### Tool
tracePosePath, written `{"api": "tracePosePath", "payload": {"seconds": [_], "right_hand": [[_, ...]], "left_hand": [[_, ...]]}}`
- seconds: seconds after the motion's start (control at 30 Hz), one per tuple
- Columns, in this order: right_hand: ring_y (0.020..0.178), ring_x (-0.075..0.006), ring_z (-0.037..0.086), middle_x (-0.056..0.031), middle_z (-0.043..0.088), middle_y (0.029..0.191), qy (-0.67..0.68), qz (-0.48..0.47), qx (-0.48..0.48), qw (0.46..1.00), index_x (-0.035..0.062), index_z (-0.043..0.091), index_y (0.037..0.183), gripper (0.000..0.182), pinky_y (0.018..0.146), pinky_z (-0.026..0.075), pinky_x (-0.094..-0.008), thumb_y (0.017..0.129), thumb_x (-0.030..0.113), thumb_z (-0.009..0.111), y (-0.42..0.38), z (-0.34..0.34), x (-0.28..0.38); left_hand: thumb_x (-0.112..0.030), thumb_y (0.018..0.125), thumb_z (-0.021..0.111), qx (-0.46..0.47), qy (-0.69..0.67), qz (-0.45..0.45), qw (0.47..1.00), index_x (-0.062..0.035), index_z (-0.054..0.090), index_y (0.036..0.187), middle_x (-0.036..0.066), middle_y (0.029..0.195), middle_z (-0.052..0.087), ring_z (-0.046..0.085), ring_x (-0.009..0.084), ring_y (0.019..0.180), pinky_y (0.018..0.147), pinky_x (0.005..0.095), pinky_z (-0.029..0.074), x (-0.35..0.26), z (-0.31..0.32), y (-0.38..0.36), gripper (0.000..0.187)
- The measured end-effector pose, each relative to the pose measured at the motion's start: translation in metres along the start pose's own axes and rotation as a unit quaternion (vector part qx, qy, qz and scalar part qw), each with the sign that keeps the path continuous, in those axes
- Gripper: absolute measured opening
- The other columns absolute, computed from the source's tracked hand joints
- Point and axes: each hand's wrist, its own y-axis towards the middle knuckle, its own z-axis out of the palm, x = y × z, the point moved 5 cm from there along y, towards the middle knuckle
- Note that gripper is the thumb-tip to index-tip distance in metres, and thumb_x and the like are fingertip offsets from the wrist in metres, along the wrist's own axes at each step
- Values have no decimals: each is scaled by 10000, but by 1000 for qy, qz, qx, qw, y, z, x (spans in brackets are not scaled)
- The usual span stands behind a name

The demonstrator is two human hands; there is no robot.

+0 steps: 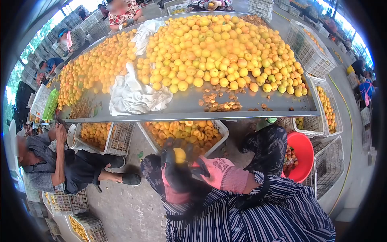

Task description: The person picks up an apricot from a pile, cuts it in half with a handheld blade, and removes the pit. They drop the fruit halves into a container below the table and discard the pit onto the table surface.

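Observation:
My left hand [168, 163], in a pink glove with dark fingers, holds a whole yellow apricot [179, 155]. Close beside it on the right is my right hand [204, 170], gloved the same way; its fingers are blurred and I cannot make out whether anything is in them. Both hands are above my lap, near a white crate [223, 133] filled with halved apricots [197, 132]. Beyond the crate stands a metal table [183, 107] heaped with whole apricots [217, 44]. Brown pits [221, 105] lie near the table's front edge.
White cloths [135, 97] lie on the table. A red basin [307, 159] holding pits and scraps is at my right, beside an upright crate [329, 165]. A seated person [44, 157] is at the left, near another crate [121, 139]. Other people sit across the table.

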Motion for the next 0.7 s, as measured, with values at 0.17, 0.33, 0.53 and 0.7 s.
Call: {"api": "tracePosePath", "payload": {"seconds": [0.17,0.33,0.53,0.7], "right_hand": [[862,-323,615,-157,627,937,-58,-14,-33,998,52,411,1197,436,733,494,-414,876,342,470,17,15,-9],[915,-333,599,-163,617,995,144,-123,-101,977,64,473,1200,382,776,474,-404,888,285,472,30,38,-22],[929,-299,607,-144,627,956,336,-108,-51,934,44,566,1072,317,777,467,-362,893,296,499,31,42,-18],[846,-274,636,-134,636,921,411,-60,-30,909,52,566,1076,292,724,492,-338,881,262,513,33,43,-24]], "left_hand": [[-414,929,455,59,-70,-82,992,9,414,1234,107,1037,519,569,205,874,784,308,487,2,6,6,523],[-430,936,429,29,38,-85,995,5,412,1234,104,1016,515,554,206,815,698,310,494,1,-3,6,527],[-443,940,403,73,89,-44,992,5,406,1239,116,1016,520,549,216,812,673,349,515,5,-12,3,538],[-460,920,426,4,-91,-64,994,7,459,1192,111,951,561,582,208,774,582,339,522,27,-35,16,542]]}}
